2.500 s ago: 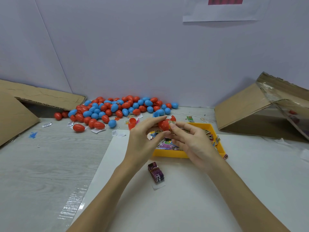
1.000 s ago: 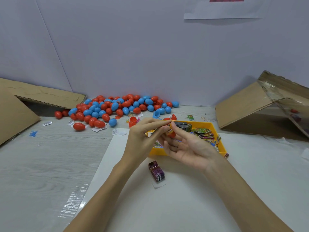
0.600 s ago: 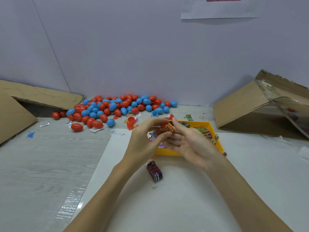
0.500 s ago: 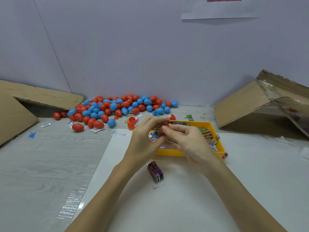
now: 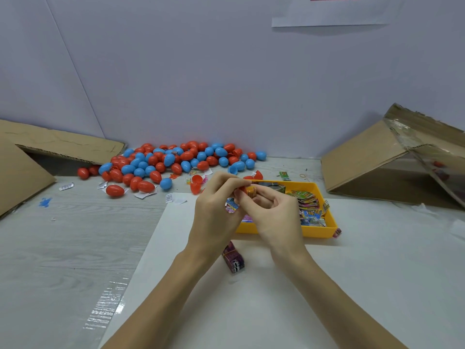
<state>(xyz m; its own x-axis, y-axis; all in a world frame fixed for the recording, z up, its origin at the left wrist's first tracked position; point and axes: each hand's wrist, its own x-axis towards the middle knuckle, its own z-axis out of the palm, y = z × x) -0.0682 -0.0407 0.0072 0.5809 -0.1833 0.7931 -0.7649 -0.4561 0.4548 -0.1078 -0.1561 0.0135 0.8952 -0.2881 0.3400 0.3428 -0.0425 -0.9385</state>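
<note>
Holding a small red egg shell [image 5: 244, 189] up in the air with both hands, right over the near left part of the yellow tray [image 5: 319, 233]. Pinching it from the left with the left hand [image 5: 216, 210], fingers and thumb curled in tight on it. Pinching it from the right with the right hand [image 5: 275, 214] too, fingers bent, fingertips touching the orange paper bit [image 5: 252, 191] poking out of the shell. Pressing the two hands close together, fingertips meeting. Showing a little shiny paper scrap [image 5: 231, 207] by the left thumb, but not being able to tell if gripping it or not. Looking past the hands at lots of bright paper packs [image 5: 308, 210] lying in the tray. Seeing the tray sitting on a white sheet [image 5: 327, 285] on the grey desk [image 5: 63, 248]. Looking down at a small purple pack [image 5: 233, 259] lying on the sheet, just below the hands and near the tray's front wall. Looking further back at a big heap of red and blue eggs [image 5: 176, 159] sitting by the wall, well apart from the hands, with an open red egg half [image 5: 196, 183] lying between the heap and the tray. Seeing a brown cardboard box [image 5: 364, 167] lying tipped over at the far right.
</note>
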